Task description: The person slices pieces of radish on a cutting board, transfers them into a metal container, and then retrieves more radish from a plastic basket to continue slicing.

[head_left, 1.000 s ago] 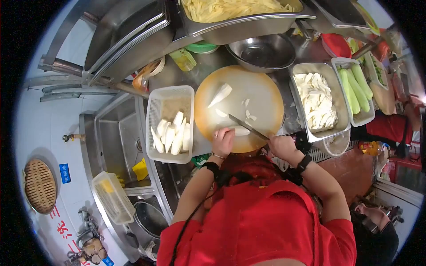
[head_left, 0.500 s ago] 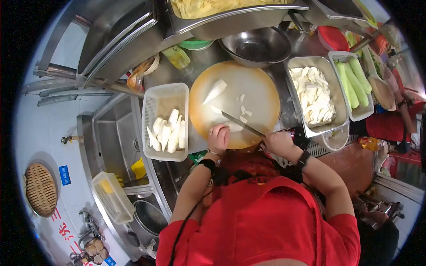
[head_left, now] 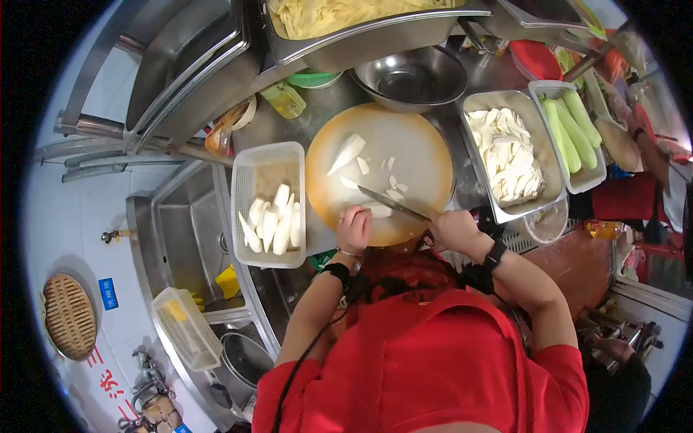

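Note:
On the round cutting board (head_left: 426,144) my left hand (head_left: 354,229) has its fingers bent together against a white vegetable piece (head_left: 378,210) near the front edge. My right hand (head_left: 456,232) grips the handle of a knife (head_left: 393,203), whose blade points up and left beside that piece. A larger pale chunk (head_left: 348,153) lies at the board's upper left, with several thin slices (head_left: 392,182) around the middle. Left of the board, a white basket (head_left: 268,155) holds several peeled white vegetables (head_left: 278,224). To its right, a metal tray (head_left: 552,189) holds many white slices (head_left: 505,153).
A steel bowl (head_left: 411,76) stands behind the board. Long green vegetables (head_left: 567,137) lie in a basket at the right. A sink (head_left: 189,224) is at the left, and a metal shelf with a pan (head_left: 375,40) overhangs the back. Another person's arm (head_left: 653,155) shows far right.
Another thin slice now lies beside the larger chunk. The knife and both hands have stayed nearly in place, while the view has shifted slightly.

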`<move>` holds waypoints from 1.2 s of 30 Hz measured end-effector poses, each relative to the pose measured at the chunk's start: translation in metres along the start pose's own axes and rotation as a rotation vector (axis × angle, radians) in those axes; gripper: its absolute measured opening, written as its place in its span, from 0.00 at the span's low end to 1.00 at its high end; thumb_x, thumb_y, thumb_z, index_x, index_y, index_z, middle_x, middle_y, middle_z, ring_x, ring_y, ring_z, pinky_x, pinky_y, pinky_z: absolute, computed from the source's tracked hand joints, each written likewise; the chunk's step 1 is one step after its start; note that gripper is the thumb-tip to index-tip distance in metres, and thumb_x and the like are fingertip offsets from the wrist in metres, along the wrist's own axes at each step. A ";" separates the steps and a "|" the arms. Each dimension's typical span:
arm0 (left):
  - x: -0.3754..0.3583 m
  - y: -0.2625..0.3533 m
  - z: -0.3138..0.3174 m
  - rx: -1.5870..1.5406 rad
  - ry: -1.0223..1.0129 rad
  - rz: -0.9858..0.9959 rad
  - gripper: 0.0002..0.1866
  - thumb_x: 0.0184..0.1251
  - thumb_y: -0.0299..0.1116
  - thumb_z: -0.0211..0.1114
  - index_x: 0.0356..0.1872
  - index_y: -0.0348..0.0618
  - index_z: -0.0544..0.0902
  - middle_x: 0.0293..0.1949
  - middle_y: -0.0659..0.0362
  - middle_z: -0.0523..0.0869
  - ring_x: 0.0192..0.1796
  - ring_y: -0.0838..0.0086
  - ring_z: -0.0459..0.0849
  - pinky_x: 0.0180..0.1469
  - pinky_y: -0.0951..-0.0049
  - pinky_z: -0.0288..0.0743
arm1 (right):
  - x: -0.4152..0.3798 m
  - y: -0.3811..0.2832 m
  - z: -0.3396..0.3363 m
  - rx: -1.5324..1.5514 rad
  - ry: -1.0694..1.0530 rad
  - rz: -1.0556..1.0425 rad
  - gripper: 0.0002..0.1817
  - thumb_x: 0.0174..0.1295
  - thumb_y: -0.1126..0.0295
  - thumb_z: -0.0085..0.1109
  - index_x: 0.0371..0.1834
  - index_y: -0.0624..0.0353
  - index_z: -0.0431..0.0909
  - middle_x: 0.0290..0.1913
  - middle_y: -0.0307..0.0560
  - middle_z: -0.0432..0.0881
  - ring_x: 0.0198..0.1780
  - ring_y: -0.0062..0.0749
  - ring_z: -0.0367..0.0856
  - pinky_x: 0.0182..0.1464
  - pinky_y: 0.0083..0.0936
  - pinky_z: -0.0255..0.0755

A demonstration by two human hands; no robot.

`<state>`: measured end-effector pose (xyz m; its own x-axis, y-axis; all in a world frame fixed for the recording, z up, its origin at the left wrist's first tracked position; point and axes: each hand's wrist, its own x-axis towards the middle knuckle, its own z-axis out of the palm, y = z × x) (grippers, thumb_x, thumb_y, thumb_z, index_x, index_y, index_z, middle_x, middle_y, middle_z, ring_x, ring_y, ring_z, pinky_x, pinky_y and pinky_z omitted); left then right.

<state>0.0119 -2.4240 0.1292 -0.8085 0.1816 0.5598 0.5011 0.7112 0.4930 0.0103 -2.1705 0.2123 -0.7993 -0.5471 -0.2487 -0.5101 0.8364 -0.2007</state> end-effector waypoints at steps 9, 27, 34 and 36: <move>0.003 0.004 -0.003 -0.002 0.008 0.012 0.07 0.51 0.25 0.63 0.33 0.42 0.78 0.35 0.56 0.76 0.36 0.60 0.75 0.40 0.65 0.69 | 0.007 -0.011 -0.013 0.017 -0.074 0.051 0.10 0.55 0.66 0.47 0.33 0.60 0.73 0.20 0.49 0.80 0.22 0.40 0.81 0.22 0.35 0.73; -0.001 0.004 -0.002 -0.014 0.041 -0.015 0.06 0.52 0.25 0.63 0.31 0.42 0.76 0.34 0.56 0.76 0.35 0.60 0.75 0.37 0.65 0.69 | 0.010 -0.010 -0.001 0.059 -0.022 0.047 0.09 0.57 0.65 0.46 0.31 0.58 0.71 0.20 0.51 0.79 0.20 0.41 0.80 0.18 0.36 0.71; -0.003 0.000 0.000 -0.050 0.008 -0.022 0.07 0.51 0.25 0.64 0.32 0.42 0.76 0.34 0.55 0.77 0.36 0.60 0.76 0.38 0.65 0.69 | 0.017 -0.012 0.019 0.052 0.061 0.052 0.09 0.56 0.65 0.46 0.34 0.59 0.72 0.19 0.51 0.78 0.20 0.44 0.79 0.19 0.38 0.71; -0.003 0.003 -0.003 -0.037 0.007 -0.017 0.07 0.51 0.25 0.64 0.32 0.42 0.76 0.34 0.55 0.77 0.36 0.60 0.76 0.38 0.65 0.69 | 0.014 -0.014 0.010 0.073 0.079 0.087 0.16 0.58 0.56 0.50 0.27 0.59 0.73 0.18 0.51 0.77 0.17 0.43 0.78 0.18 0.38 0.70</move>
<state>0.0166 -2.4245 0.1310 -0.8147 0.1648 0.5559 0.4987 0.6882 0.5269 0.0092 -2.1902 0.2020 -0.8634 -0.4658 -0.1938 -0.4153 0.8743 -0.2511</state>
